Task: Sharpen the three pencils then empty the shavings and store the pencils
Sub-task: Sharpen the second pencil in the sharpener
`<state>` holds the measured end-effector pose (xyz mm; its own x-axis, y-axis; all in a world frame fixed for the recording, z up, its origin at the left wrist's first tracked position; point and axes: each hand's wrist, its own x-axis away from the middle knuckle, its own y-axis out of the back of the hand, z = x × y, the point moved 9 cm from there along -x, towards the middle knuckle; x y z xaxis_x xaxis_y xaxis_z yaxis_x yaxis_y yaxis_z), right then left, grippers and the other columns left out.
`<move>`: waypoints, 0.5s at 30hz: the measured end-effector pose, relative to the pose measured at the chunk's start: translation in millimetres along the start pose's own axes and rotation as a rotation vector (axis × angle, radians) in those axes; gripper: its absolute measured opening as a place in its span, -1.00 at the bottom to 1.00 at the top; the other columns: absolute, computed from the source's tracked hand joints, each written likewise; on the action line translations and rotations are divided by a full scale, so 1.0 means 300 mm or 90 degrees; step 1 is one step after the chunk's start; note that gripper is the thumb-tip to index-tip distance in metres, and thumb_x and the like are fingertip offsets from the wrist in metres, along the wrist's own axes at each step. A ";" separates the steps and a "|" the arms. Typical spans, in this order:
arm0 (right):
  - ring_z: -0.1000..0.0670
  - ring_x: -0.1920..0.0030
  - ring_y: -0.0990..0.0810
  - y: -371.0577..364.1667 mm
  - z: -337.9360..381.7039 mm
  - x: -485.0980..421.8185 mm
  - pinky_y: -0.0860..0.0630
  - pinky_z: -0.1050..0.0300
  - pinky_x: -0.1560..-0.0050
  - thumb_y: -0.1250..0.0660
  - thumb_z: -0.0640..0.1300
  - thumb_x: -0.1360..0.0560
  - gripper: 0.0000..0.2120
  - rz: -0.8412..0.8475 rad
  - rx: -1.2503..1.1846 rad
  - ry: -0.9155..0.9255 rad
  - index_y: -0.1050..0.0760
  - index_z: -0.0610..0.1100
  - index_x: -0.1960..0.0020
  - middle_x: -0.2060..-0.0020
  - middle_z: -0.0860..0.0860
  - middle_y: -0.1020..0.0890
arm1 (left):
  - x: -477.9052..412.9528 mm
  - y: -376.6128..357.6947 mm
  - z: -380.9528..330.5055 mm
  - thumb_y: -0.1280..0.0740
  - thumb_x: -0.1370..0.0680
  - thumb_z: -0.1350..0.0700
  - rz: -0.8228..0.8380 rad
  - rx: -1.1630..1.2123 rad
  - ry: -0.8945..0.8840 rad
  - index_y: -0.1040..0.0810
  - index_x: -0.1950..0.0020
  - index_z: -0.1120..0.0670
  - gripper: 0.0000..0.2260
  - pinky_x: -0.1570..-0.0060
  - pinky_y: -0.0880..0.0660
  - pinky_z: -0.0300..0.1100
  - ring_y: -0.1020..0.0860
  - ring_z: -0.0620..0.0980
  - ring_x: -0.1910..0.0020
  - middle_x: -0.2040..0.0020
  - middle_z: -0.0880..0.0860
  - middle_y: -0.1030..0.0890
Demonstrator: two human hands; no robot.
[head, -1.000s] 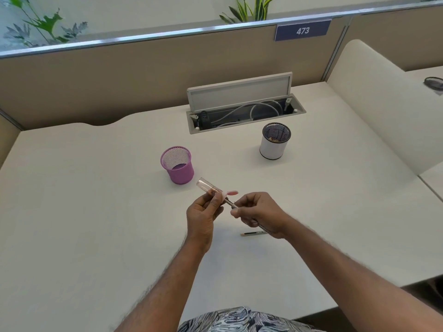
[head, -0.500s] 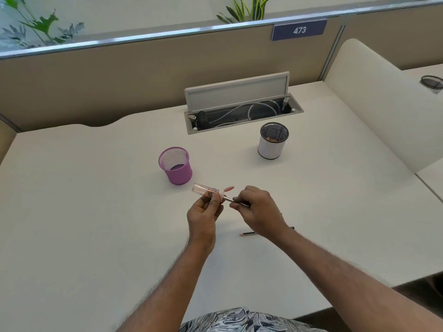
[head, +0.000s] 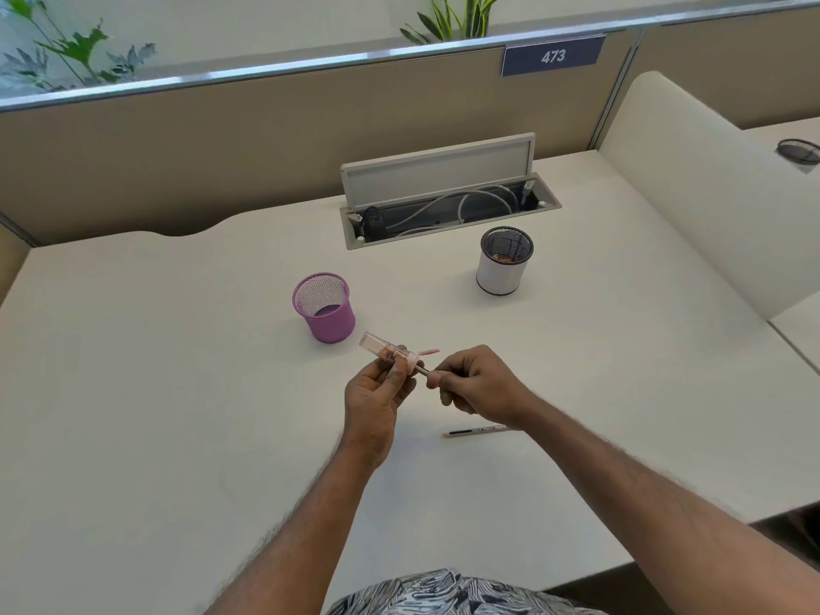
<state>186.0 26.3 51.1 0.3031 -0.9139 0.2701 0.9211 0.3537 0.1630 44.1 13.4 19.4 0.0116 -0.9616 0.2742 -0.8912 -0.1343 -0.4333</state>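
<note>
Sharpening in hand: your left hand (head: 377, 388) grips the sharpener (head: 387, 349) above the tabletop (head: 177, 392); your right hand (head: 477, 383) pinches a pencil (head: 421, 371) seated in it. Another pencil (head: 475, 431) lies nearby. Next, likely twist.

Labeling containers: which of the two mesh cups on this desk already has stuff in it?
The white-sleeved black mesh cup, right of the purple cup, near the cable tray: brownish bits show inside. The purple one looks empty.
</note>
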 end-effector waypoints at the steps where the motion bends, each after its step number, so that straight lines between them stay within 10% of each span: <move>1: 0.08 0.58 -0.34 -0.002 -0.007 0.001 -0.30 0.30 0.53 -0.34 -0.23 -0.55 -0.83 0.007 -0.027 -0.011 -0.60 -0.30 0.16 0.48 -0.04 -0.56 | -0.001 -0.001 -0.001 -0.28 -0.62 0.23 0.004 -0.004 0.000 -0.66 -0.04 0.13 -0.85 0.03 -0.56 -0.25 -0.65 -0.08 0.03 0.10 0.00 -0.72; 15: 0.03 0.40 -0.47 0.046 0.064 0.037 -0.42 0.10 0.34 -0.55 -0.22 -0.34 -0.86 -0.236 0.251 0.242 -0.58 -0.16 0.27 0.39 -0.03 -0.60 | 0.005 0.004 0.008 -0.47 -0.39 -0.02 -0.047 -0.008 -0.027 -0.74 0.06 0.02 -0.81 0.05 -0.56 -0.25 -0.65 -0.06 0.03 0.09 0.02 -0.72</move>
<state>197.5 25.0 74.5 0.1144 -0.9704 -0.2126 0.8444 -0.0177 0.5353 44.2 11.4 17.4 0.0972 -0.9586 0.2678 -0.8926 -0.2030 -0.4026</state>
